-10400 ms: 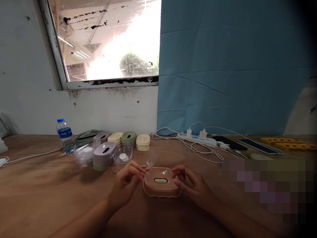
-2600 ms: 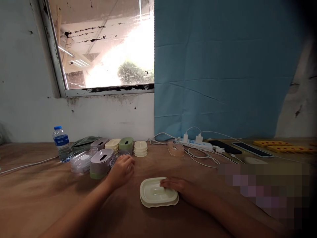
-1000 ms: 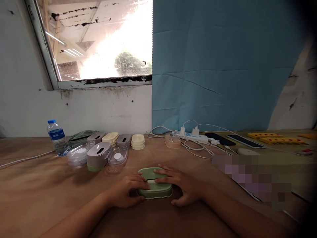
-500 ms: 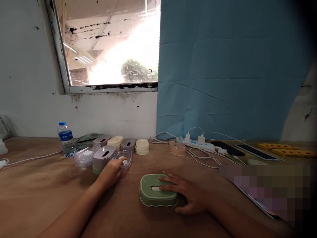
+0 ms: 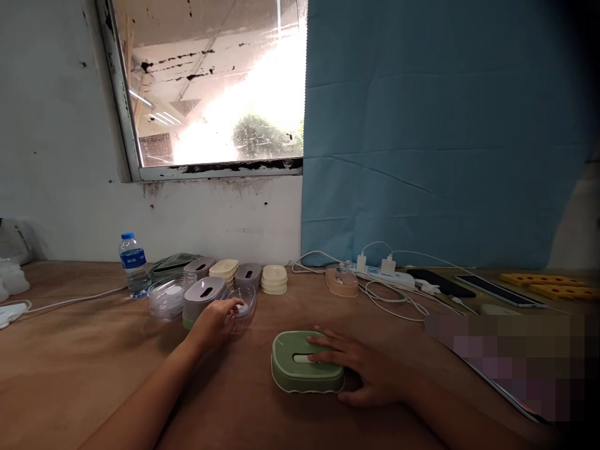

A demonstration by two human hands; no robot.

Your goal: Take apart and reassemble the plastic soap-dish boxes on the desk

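Note:
A green oval box [image 5: 300, 378] with a slot in its top sits on the table before me. My right hand [image 5: 356, 369] rests over its right side, fingers spread across the lid and thumb at the front right corner. Farther left, my left hand [image 5: 218, 322] is at the near left edge of a clear plastic container [image 5: 248, 306], its fingers bent over the rim. A white round piece shows inside that container. Just behind the left hand stands a lilac-grey box [image 5: 204, 292] with a dark slot and a green base.
Stacked clear containers [image 5: 164, 306] and a water bottle [image 5: 134, 265] stand at the left. Cream lids [image 5: 274, 279] and another grey box [image 5: 248, 276] line the back. A peach box [image 5: 341, 282], a power strip [image 5: 394, 277], cables and phones lie at the right.
The view has swung slightly left, so everything sits farther right. The clear container at my left hand appears to have come a little nearer. My right hand stays on the green box.

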